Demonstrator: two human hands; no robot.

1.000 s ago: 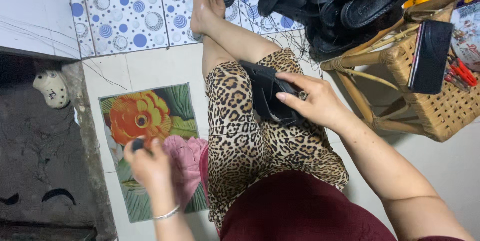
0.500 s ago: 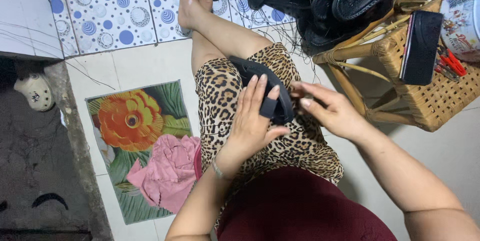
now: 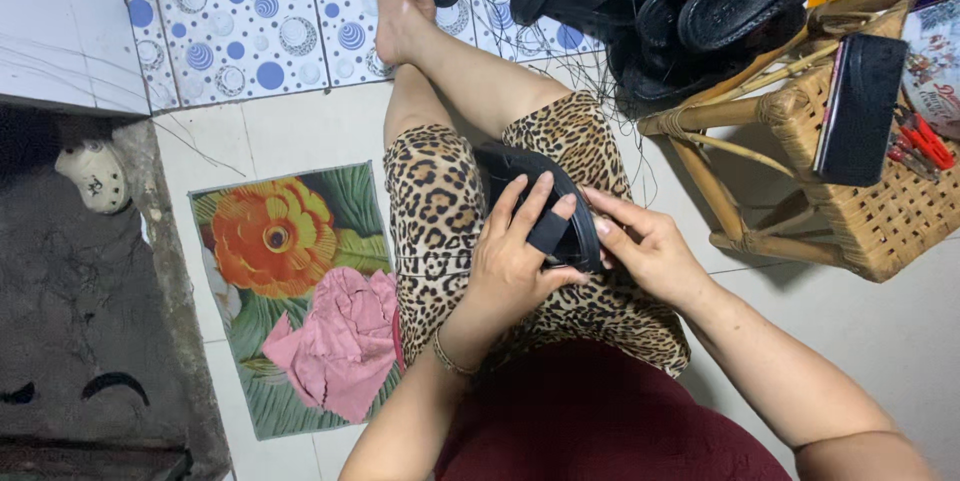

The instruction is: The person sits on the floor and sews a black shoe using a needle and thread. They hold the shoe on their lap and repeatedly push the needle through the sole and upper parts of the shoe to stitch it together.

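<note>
I rest the black sandal (image 3: 530, 203) on my lap so it stays steady, my left hand (image 3: 515, 266) spread over it with fingers threaded under the strap. My right hand (image 3: 650, 251) pinches the sole's edge, bracing it from the other side.

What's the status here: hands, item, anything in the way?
Left hand flat over the black sandal on the lap, fingers across its strap. Right hand grips the sandal's edge. Pink cloth lies apart on the floral mat; nothing obstructing.

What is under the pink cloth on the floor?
The pink cloth lies crumpled on a floral mat, covering its lower right part; orange flower and green leaves show around it. Whatever else sits beneath the cloth is hidden.
</note>
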